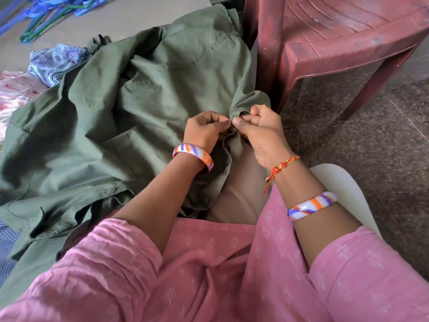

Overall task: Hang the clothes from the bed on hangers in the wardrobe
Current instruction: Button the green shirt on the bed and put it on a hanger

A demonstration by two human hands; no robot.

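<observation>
Olive-green cotton shirt (144, 94), crumpled w/ soft folds, spread across bed (130, 17) and draping onto lap. Left hand (204, 130) and right hand (260, 133) side by side, fingers curled, both pinching shirt's edge, thumbs nearly touching. Thin wire hangers (51, 15), blue & green, heaped far left. Ribbed maroon plastic chair (336, 36) beside bed.
</observation>
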